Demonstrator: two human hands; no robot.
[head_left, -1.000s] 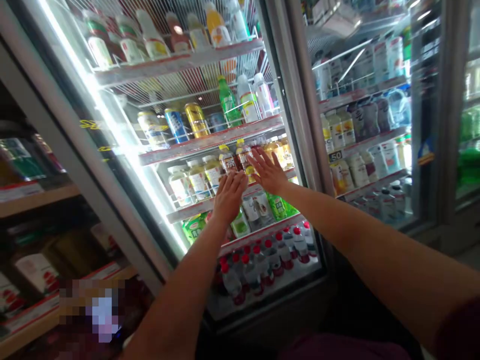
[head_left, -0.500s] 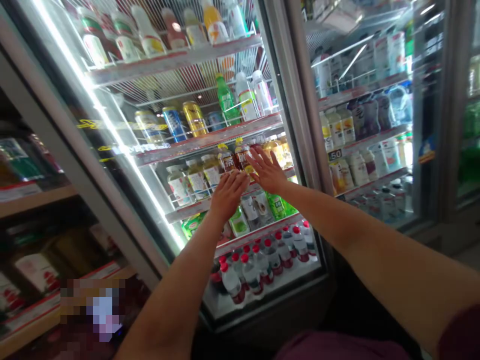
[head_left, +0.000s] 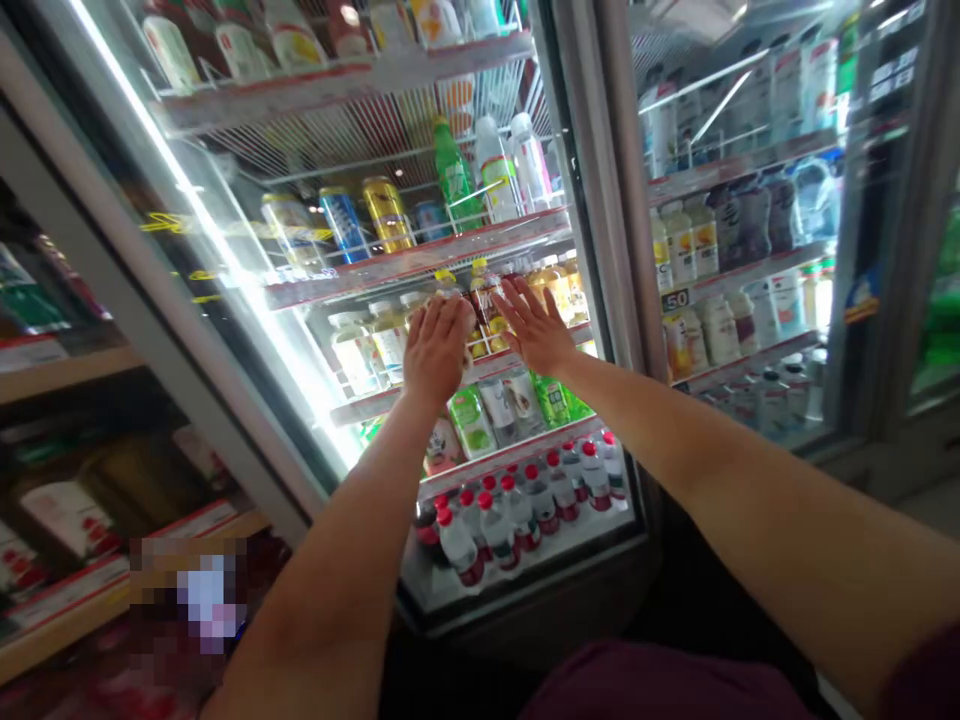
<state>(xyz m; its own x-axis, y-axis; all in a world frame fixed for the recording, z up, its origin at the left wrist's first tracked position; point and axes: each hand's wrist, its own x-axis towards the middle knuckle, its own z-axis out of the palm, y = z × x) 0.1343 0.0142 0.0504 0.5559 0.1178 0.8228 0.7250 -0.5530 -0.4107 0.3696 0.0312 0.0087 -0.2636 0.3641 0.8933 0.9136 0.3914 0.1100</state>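
Note:
My left hand [head_left: 435, 347] and my right hand [head_left: 534, 327] both lie flat with fingers stretched out against the glass door [head_left: 247, 330] of a lit drinks fridge. They rest side by side at the height of the third shelf [head_left: 375, 403], in front of yellow-capped tea bottles [head_left: 480, 300]. Neither hand holds anything. Cans [head_left: 384, 212] stand on the shelf above the hands. Green-labelled bottles [head_left: 469, 420] sit on the shelf below, and red-capped water bottles [head_left: 517, 510] fill the bottom.
A second fridge [head_left: 750, 250] with white and yellow bottles stands to the right behind its own glass. Between them runs a grey door frame [head_left: 607, 200]. Wooden shelves [head_left: 67, 370] with boxed goods are on the left.
My left hand has slid up and slightly left on the glass, level with my right hand. The view has tilted down a little.

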